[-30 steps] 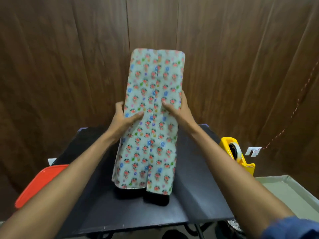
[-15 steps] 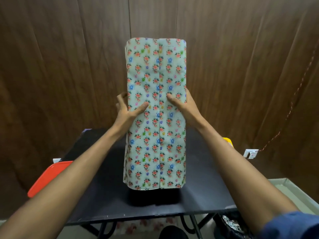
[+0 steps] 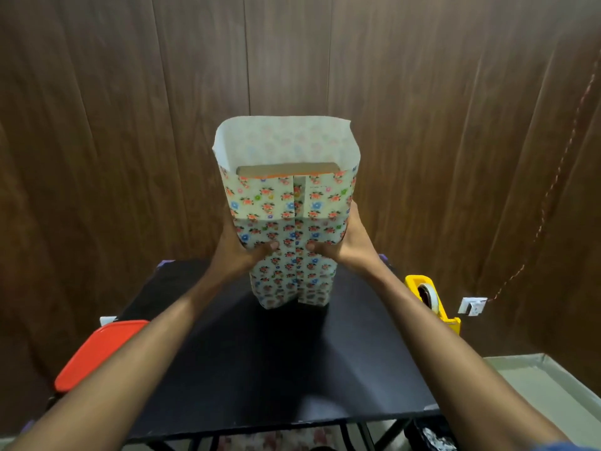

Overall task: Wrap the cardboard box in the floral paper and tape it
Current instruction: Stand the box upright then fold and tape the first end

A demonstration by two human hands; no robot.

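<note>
A: Item one, the surface?

B: Black bench (image 3: 260,369), matte top, dark folding legs showing under the near edge. Backed by a wall of dark brown wood-grain panels (image 3: 130,125).

A: Task item?

B: Cardboard box (image 3: 286,167), stood on end on the bench, sleeved in floral paper (image 3: 279,206). Paper stands open above the box top, white inner face showing; only the top edge of the box is seen inside. A vertical overlap seam runs down the near face, between the two thumbs.

A: Hands?

B: Left hand (image 3: 240,252) grips the left side of the wrapped box, thumb pressed on the near face, the other fingers curled round behind and hidden. Right hand (image 3: 341,249) mirrors it on the right side. Both clasp the parcel at mid-height.

A: Items away from the fingers?

B: Yellow tape dispenser (image 3: 429,297), tape roll loaded, well out to the right of the right-hand fingers at the bench's right edge. Red plastic lid (image 3: 97,353), below and left of the left-hand fingers, beside the left forearm, at the bench's left edge.

A: Room?

B: White wall socket (image 3: 471,305) low on the wall, beyond the dispenser; a red-and-white twisted cord (image 3: 553,177) climbs from it. Pale floor (image 3: 536,385) lower right. A blue sleeve (image 3: 566,445) edges the right arm.
</note>
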